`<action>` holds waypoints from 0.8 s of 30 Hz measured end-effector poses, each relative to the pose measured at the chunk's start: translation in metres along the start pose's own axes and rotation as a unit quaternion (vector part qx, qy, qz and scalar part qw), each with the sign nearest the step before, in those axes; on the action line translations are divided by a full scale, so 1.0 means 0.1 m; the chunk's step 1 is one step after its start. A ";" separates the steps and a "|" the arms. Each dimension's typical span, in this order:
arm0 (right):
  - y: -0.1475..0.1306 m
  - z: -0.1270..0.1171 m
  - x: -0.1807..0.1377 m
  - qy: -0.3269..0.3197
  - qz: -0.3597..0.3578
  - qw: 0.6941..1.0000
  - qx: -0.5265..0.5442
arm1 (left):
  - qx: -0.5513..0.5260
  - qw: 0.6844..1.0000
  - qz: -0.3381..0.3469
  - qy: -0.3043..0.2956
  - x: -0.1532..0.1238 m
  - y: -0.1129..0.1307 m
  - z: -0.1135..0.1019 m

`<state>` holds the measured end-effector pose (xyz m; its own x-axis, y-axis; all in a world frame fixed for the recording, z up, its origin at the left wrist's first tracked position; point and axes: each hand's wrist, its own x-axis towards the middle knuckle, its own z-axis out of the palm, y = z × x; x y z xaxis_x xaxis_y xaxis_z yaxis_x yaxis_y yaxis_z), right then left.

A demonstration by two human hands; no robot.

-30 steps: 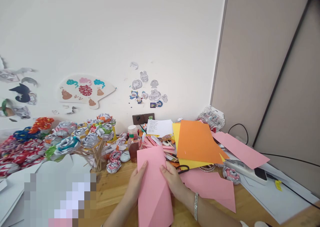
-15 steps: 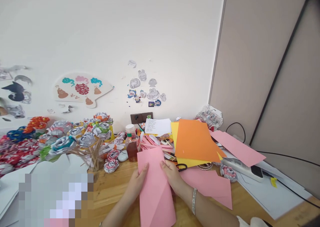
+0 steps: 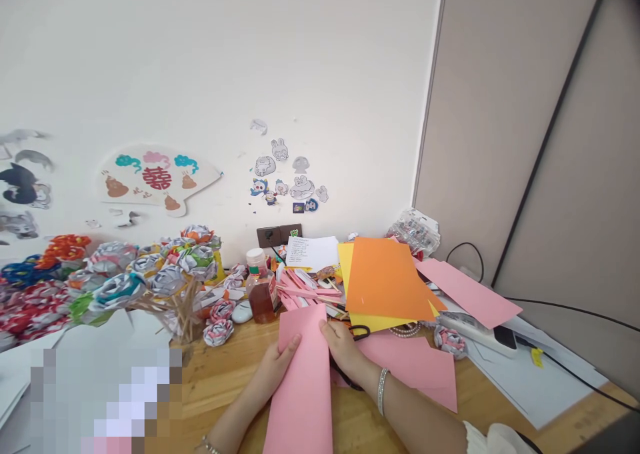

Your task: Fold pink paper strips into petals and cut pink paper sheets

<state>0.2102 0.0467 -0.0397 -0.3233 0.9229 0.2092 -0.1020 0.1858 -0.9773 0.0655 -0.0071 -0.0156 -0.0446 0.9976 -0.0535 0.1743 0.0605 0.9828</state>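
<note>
A long pink sheet of paper is held between both hands over the desk, its near end running out of the bottom of the picture. My left hand grips its left edge, thumb on top and fingers underneath. On the upper right edge, my right hand pinches the same sheet near its far corner. Black-handled scissors lie just beyond my right hand, partly covered. Another pink sheet rests on the desk to the right. Orange paper over yellow paper lies behind it.
Paper roses on sticks crowd the left. A bottle of amber liquid stands behind my hands, beside pink paper strips. White papers, a power strip and cables lie right. Wooden desk shows in front.
The pink sheet has swung, its near end moving left, and the diagonal crease line on it no longer shows. Both hands keep hold. The view has turned slightly right.
</note>
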 end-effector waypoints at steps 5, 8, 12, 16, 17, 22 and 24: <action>-0.02 -0.05 0.06 0.052 -0.034 0.997 -0.042 | 0.049 0.998 0.001 -0.025 0.03 -0.04 -0.01; -0.02 -0.09 0.11 0.083 -0.056 0.990 -0.100 | 0.054 0.998 0.009 -0.035 0.01 -0.03 0.01; 0.05 -0.09 0.12 0.050 -0.030 0.995 -0.079 | 0.062 0.998 0.008 -0.017 0.01 -0.02 0.01; 0.08 -0.06 0.09 -0.052 -0.013 0.986 -0.156 | 0.032 0.999 0.012 0.016 0.05 -0.02 -0.03; 0.08 -0.05 0.08 -0.055 -0.020 0.979 -0.193 | 0.025 0.999 0.013 0.025 0.06 -0.03 -0.04; -0.01 -0.02 0.03 -0.045 -0.011 0.975 -0.219 | -0.016 0.996 0.030 0.084 0.09 -0.06 -0.06; -0.04 -0.03 0.01 -0.097 0.009 0.981 -0.168 | -0.029 0.994 0.030 0.104 0.09 -0.07 -0.06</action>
<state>0.2128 0.0476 -0.0358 -0.4979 0.8517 0.1636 0.2097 0.3013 -0.9302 0.0576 0.0017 -0.0217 -0.2389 0.9704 0.0364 0.1253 -0.0064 0.9921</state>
